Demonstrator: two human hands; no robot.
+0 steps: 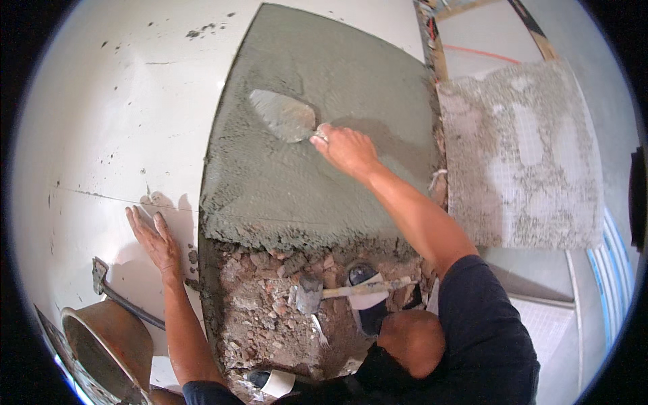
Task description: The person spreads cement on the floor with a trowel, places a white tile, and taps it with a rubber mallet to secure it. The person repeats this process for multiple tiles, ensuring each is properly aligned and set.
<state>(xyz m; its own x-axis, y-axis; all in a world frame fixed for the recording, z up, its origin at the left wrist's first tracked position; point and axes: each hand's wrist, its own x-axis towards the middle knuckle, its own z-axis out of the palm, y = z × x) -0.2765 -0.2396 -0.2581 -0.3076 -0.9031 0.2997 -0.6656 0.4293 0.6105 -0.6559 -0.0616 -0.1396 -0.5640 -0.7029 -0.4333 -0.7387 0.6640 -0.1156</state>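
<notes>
My right hand is closed around the handle of a pointed trowel. The trowel's flat metal blade lies on or just over the wet grey mortar bed and points to the far left. Fingers spread, my left hand presses against the large white tile beside the mortar. It holds nothing. The mortar has a smoothed surface, and its near edge is rough and crumbly above the rubble.
Among the rubble lies a mallet with a wooden handle, close to my sandalled foot. A mortar-stained bucket and a dark-handled hammer sit at lower left. To the right is a mortar-smeared panel.
</notes>
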